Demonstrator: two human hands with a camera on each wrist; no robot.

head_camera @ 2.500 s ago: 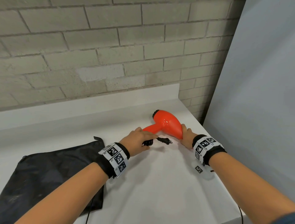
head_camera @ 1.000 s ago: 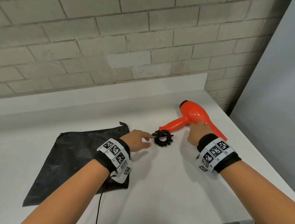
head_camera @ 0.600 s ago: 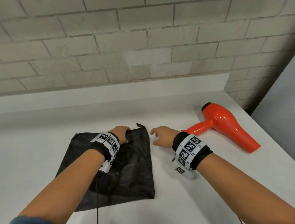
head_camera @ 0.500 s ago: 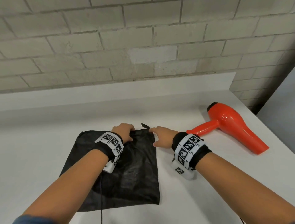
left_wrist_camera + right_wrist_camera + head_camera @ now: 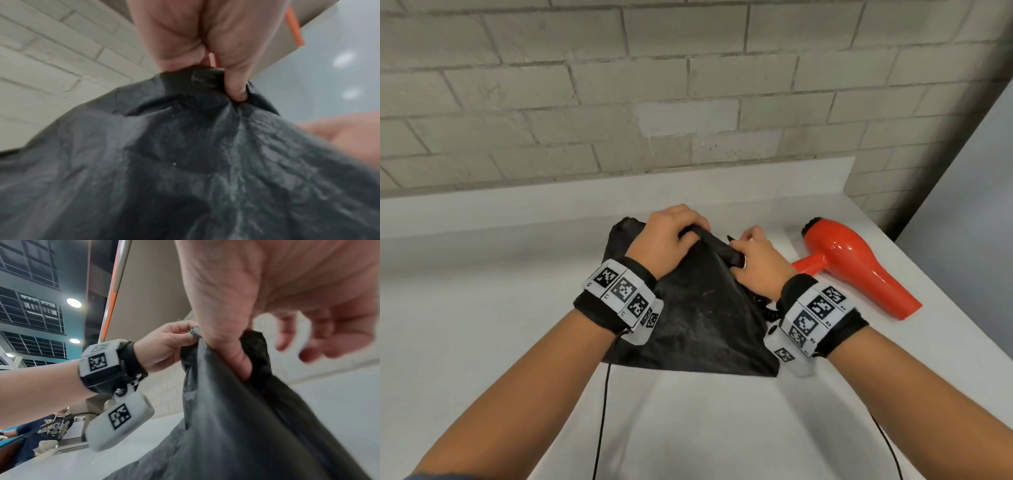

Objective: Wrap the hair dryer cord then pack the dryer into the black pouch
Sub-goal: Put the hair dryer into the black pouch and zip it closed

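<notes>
Meanwhile, the orange hair dryer [image 5: 856,263] lies on its side on the white counter [image 5: 482,325], just to the right of the black pouch [image 5: 698,318], its handle pointing back toward the pouch and its barrel running away to the near right; its coiled black cord [image 5: 770,310] peeks out beside the right wrist, though whether the wrap is secure cannot be told. Of the two, the right hand [image 5: 755,265] is the nearer to the dryer. Both hands are on the pouch's raised top hem: the left hand [image 5: 666,245] has its fingers curled over the fabric with the thumb pinching it, and the right hand's thumb tucks into the mouth while its other fingers hang loosely curled. By appearances, the mouth is being spread for a dryer still wholly outside it.
</notes>
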